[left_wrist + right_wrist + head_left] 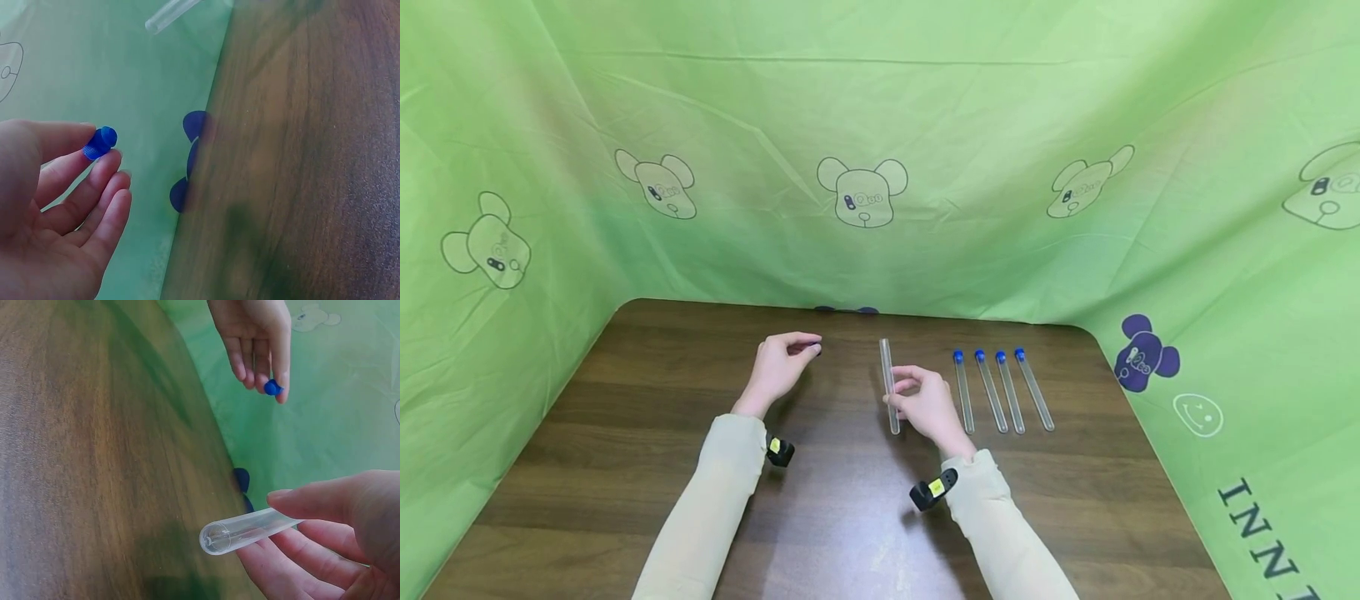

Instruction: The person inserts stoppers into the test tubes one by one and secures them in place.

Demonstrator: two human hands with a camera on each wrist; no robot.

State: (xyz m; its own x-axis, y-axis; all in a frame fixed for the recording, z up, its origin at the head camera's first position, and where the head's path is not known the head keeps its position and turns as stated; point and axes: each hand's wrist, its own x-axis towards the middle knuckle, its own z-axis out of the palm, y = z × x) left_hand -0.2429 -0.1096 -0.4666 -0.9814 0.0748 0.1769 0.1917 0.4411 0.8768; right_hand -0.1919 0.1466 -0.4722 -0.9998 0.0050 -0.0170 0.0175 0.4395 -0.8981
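Between thumb and forefinger, my left hand [778, 367] pinches a small blue cap [100, 143], its other fingers loosely bent. My right hand [927, 404] grips a clear test tube [886, 367] near its lower end, the tube standing nearly upright with no cap on its top. In the right wrist view the tube's rounded bottom [215, 539] points toward the camera, thumb on one side and fingers on the other. Cap and tube are apart, the left hand being to the left of the tube.
Several capped test tubes [990, 392] with blue caps lie side by side on the brown wooden table [647, 400], right of my right hand. A green printed cloth [970, 108] hangs behind the table and at both sides. Each wrist wears a small black camera [780, 451].
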